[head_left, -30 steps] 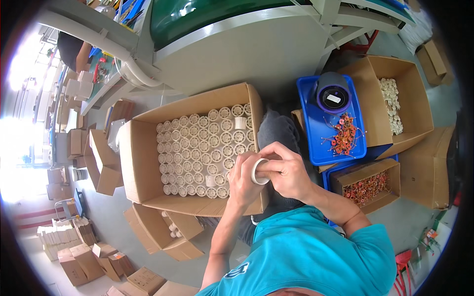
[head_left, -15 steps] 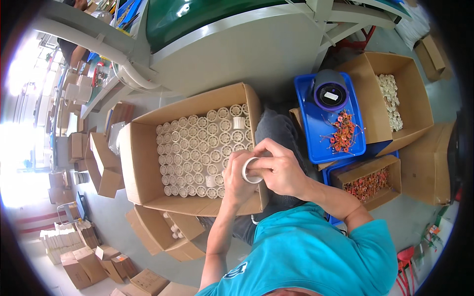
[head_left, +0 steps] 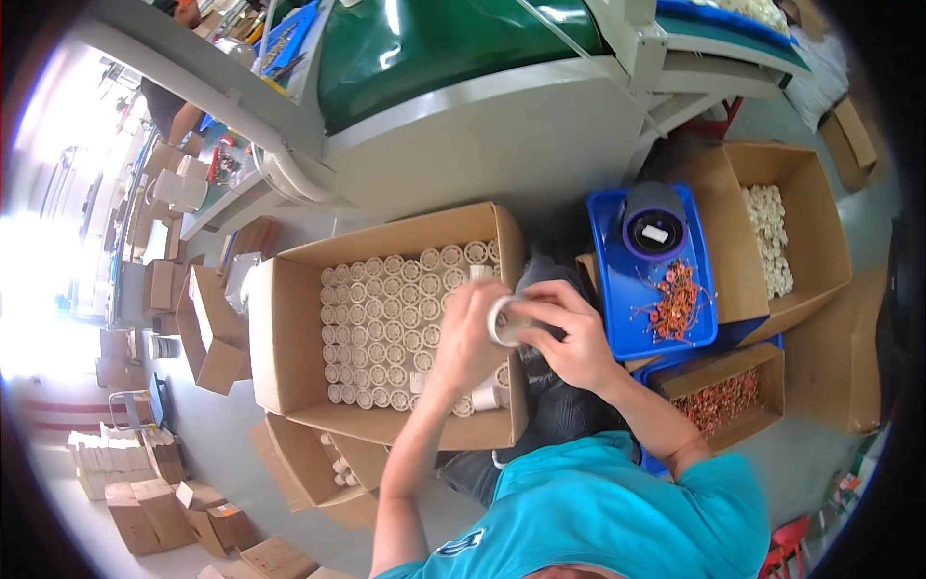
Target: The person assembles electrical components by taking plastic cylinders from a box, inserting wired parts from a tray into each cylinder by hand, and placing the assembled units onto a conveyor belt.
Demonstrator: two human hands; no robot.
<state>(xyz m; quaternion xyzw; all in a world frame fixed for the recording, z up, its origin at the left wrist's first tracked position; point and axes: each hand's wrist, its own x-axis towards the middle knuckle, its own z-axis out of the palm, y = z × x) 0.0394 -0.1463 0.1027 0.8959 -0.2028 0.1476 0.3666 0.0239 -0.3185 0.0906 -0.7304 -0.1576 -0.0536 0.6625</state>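
Note:
A short white plastic cylinder is held over the right side of a large cardboard box, its open end toward me. My left hand wraps round it from the left. My right hand is closed, with thumb and fingers at the cylinder's right rim; the fingertips are partly hidden and slightly blurred. Rows of round white plastic parts with spoked ends fill the box below. A few white cylinders lie on top of the rows.
On the right, a blue tray holds a dark round tub and red-orange wired parts. Beside it stand a carton with white pieces and a smaller one with red parts. A green-topped bench stands ahead.
My right fingers have drawn back from inside the cylinder toward its right rim. The whole view has shifted, so the boxes and bench appear lower.

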